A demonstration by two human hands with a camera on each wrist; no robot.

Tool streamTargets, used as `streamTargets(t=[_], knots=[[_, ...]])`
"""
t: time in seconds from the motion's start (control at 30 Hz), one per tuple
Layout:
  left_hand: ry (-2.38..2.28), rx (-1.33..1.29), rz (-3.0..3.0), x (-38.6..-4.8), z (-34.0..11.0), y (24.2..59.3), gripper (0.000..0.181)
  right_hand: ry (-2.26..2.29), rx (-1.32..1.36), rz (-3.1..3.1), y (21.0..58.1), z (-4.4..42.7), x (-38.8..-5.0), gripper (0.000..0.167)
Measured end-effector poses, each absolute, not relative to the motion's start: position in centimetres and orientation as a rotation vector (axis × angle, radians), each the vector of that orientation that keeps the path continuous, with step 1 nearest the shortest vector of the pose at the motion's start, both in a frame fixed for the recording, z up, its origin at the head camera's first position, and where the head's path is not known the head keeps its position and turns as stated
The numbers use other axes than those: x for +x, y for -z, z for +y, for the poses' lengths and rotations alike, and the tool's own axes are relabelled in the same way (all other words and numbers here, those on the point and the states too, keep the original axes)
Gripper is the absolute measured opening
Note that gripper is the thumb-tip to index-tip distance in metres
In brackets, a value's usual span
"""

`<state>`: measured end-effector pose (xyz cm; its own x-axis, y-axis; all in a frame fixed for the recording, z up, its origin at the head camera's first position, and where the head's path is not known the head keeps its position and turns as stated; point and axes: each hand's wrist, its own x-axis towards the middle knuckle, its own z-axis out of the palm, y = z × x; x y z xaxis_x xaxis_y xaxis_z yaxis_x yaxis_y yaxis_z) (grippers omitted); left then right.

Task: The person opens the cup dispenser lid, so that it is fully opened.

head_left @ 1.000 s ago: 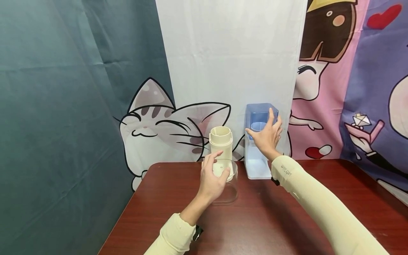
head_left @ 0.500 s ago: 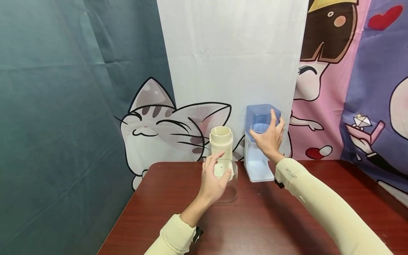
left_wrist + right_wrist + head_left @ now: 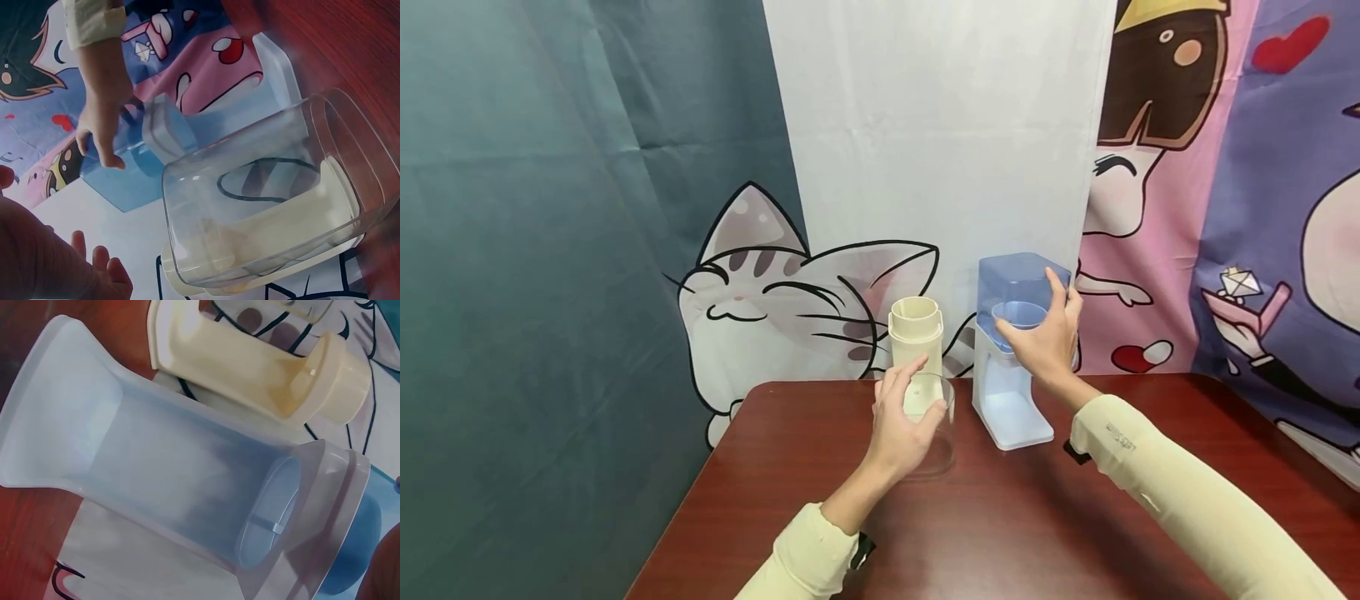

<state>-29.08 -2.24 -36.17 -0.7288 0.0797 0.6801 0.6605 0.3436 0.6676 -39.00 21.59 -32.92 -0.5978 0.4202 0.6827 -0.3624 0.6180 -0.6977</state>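
Note:
My right hand [image 3: 1047,335] grips the translucent blue top of a blue-and-white dispenser [image 3: 1006,404], thumb on one side and fingers on the other. The dispenser looks upright, its pale foot low over or on the table; I cannot tell which. My left hand [image 3: 897,427] hovers by the rim of a clear, rounded container [image 3: 943,454], fingers loosely bent and apart from it in the left wrist view. Behind that container stands a cream dispenser [image 3: 916,337] with a round, open top. The right wrist view shows the blue dispenser's hollow front [image 3: 169,469] beside the cream one.
All of it is on a dark red wooden table [image 3: 970,542]. Right behind the table's back edge hangs a printed cloth [image 3: 940,167] with a cartoon cat and other figures. A teal curtain [image 3: 535,333] is at the left.
My right hand has brought the blue-and-white dispenser forward, toward me and slightly right, away from the cloth. The left hand, the clear container and the cream dispenser have stayed put.

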Motion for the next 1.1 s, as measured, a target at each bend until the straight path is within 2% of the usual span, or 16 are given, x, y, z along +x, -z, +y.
streamTargets(t=[0.47,0.83,1.1], knots=[[1.387,-0.756,-2.103,-27.9,-2.0,36.6,0.061,-1.145,0.142,-1.852,33.4,23.0,-33.2,0.103],[1.404,-0.946,-2.234,-26.2,-1.2,36.2,0.070,-1.188,0.287,-1.858,32.5,23.5,-27.3,0.100],[1.479,-1.046,-2.306,-25.6,-1.1,36.4,0.077,-1.214,0.409,-1.890,33.0,25.0,-25.0,0.104]])
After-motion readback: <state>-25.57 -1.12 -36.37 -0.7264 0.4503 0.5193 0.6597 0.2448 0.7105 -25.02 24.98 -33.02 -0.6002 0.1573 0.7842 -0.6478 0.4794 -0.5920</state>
